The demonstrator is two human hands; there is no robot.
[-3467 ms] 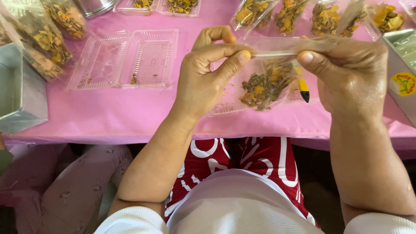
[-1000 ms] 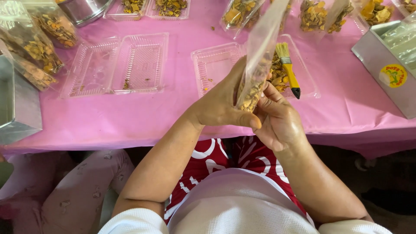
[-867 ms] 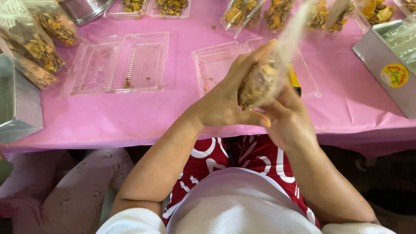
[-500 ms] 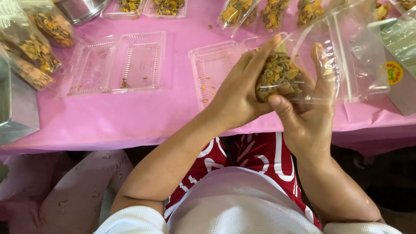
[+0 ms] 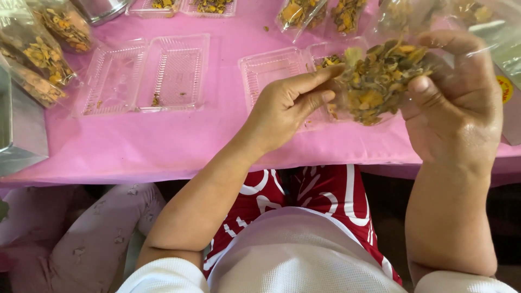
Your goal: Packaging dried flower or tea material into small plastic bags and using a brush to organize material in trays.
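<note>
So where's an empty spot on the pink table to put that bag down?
Bare pink cloth runs along the near edge, below the open clear tray and left of the left hand. The far edge is crowded with filled bags, and more bags stand at far left.

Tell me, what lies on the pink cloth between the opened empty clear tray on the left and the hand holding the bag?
Another clear tray, almost empty with a few yellow crumbs, lies between the opened tray and the right hand gripping the bag; the left hand partly overlaps it in the head view.
</note>
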